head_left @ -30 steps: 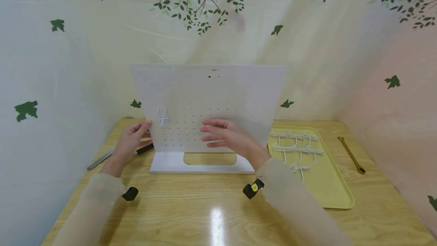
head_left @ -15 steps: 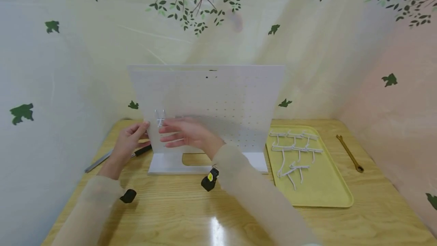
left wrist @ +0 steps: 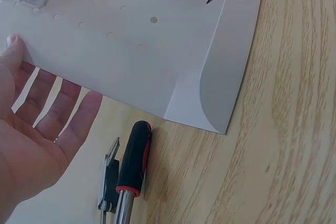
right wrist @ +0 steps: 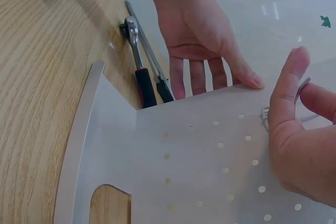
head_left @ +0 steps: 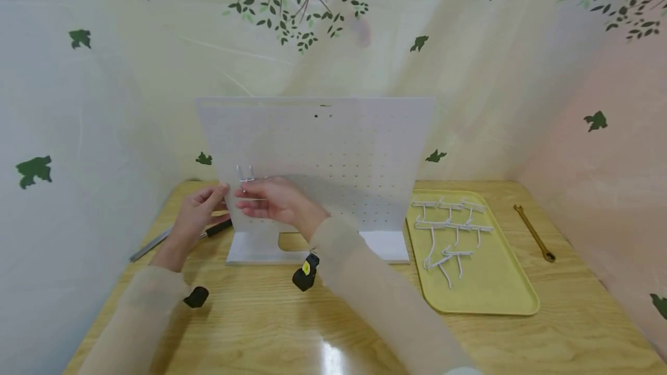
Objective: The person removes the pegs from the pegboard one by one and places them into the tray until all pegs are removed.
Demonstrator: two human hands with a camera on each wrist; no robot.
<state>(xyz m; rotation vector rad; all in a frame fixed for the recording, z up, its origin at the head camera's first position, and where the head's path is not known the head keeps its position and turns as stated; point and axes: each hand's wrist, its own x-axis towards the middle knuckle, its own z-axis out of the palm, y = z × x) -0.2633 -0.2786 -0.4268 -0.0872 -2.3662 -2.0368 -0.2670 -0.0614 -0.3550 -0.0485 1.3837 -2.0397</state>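
A white pegboard [head_left: 292,143] stands upright on its flat base. My left hand [head_left: 198,213] holds its left edge, thumb on the front face and fingers behind, as the left wrist view shows. On the board's left part is a white wire hook [head_left: 246,173] with two upright prongs. My right hand [head_left: 278,204] pinches this hook's projecting wire between thumb and index finger [right wrist: 289,85]; the other fingers are partly hidden in the right wrist view. How firmly the hook sits in the holes cannot be seen.
A yellow tray [head_left: 490,288] on the right carries several white hooks [head_left: 453,225]. Beyond it lies a gold-coloured wrench [head_left: 534,233]. Left of the board are a ratchet with a black-and-red handle [left wrist: 135,156] and a second dark-handled metal tool [left wrist: 108,179]. A curtain [head_left: 469,74] hangs behind.
My right hand has swept left across the board to the mounted hook and closed its fingertips on it. The left hand keeps its place at the edge.
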